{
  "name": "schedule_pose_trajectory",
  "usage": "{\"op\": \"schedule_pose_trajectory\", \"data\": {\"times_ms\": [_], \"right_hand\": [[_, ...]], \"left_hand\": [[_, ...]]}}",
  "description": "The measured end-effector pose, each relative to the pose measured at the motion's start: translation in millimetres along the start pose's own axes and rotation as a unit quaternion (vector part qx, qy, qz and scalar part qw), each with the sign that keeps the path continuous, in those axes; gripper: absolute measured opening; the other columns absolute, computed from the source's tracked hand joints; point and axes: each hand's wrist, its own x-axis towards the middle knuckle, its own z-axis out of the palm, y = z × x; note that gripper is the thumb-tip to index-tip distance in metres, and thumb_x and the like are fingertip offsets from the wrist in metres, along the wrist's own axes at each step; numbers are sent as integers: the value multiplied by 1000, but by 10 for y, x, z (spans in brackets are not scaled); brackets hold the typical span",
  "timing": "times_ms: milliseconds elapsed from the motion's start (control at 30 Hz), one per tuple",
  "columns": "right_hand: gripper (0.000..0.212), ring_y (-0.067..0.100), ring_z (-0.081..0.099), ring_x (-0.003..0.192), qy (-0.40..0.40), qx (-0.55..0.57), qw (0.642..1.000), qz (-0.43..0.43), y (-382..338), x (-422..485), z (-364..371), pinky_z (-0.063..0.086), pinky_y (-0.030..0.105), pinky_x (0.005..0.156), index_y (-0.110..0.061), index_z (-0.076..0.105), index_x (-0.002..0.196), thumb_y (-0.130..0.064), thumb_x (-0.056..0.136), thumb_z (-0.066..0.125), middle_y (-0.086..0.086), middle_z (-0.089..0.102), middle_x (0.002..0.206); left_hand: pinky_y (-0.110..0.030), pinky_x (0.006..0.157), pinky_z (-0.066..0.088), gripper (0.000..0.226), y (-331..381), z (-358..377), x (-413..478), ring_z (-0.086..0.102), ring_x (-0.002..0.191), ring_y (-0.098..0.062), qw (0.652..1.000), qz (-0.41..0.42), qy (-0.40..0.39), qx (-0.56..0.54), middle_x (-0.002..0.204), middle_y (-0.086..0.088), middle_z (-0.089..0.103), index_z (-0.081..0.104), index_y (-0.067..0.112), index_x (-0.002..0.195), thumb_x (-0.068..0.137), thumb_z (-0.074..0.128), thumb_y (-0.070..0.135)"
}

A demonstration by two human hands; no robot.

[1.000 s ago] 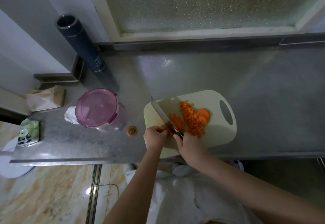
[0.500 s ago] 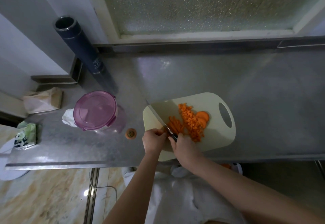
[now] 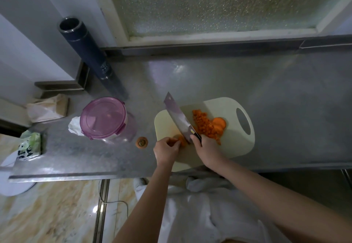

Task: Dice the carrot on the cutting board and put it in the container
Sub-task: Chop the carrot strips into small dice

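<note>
Fingers of the left hand (image 3: pixel 167 150) pinched carrot strips (image 3: pixel 181 139) on the cutting board (image 3: pixel 234 143); the right hand (image 3: pixel 206 149) clenched the cleaver (image 3: pixel 178 118) (diced carrot (image 3: pixel 204 126) beside it), the lidded container (image 3: pixel 103 117) leftward.

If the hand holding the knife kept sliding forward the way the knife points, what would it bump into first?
Probably nothing on the cutting board. The right hand holds the knife, whose blade points up and left, off the board's far edge toward the dark tube. Only bare counter shows between, though depth is hard to judge.
</note>
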Motion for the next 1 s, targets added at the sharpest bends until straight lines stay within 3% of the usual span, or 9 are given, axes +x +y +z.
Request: {"op": "schedule_pose_trajectory", "data": {"times_ms": [333, 467, 600, 700, 833, 1000], "right_hand": [[35, 24, 55, 72, -3, 22, 1000, -20, 45, -194, 20, 42, 33, 66, -15, 51, 79, -42, 98, 39, 1, 51, 69], [36, 24, 51, 69, -7, -2, 1000, -12, 58, -236, 79, 38, 34, 63, -23, 41, 68, -43, 98, 38, -3, 43, 61], [41, 30, 59, 78, -1, -27, 1000, -6, 49, -255, 102, 42, 34, 65, -9, 56, 90, -44, 98, 37, 7, 58, 75], [44, 31, 61, 85, 17, -46, 999, -18, 50, -270, 132, 45, 35, 70, -6, 57, 100, -44, 98, 36, 13, 63, 87], [43, 26, 61, 84, 41, -95, 994, -39, 41, -287, 169, 38, 26, 63, -7, 55, 103, -45, 98, 34, 10, 62, 91], [44, 25, 62, 79, 33, -121, 991, -46, -33, -278, 181, 43, 29, 61, -9, 53, 102, -45, 99, 30, 9, 63, 92]], "left_hand": [[-22, 63, 39, 14, 19, 21, -45, 53, 72, -13, 1000, -25, 3, 3, 74, 1, 59, 70, 8, 83, 80, 68, 22], [-23, 64, 40, 14, 36, 19, -51, 53, 72, -14, 1000, -24, -2, 17, 73, 0, 59, 70, 7, 84, 82, 66, 21], [-23, 62, 38, 13, 43, 13, -55, 55, 73, -16, 1000, -26, -6, 16, 72, -1, 59, 69, 7, 82, 82, 65, 18], [-22, 61, 37, 11, 42, 14, -55, 54, 71, -15, 1000, -24, -5, 10, 71, -1, 59, 69, 7, 79, 81, 65, 17], [-22, 59, 38, 11, 54, 21, -55, 54, 68, -14, 1000, -30, -7, 1, 70, -2, 60, 70, 6, 79, 81, 66, 16], [-20, 50, 36, 10, 84, 32, -64, 53, 67, -13, 999, -31, -25, 4, 71, 0, 59, 70, 8, 80, 82, 65, 16]]}}
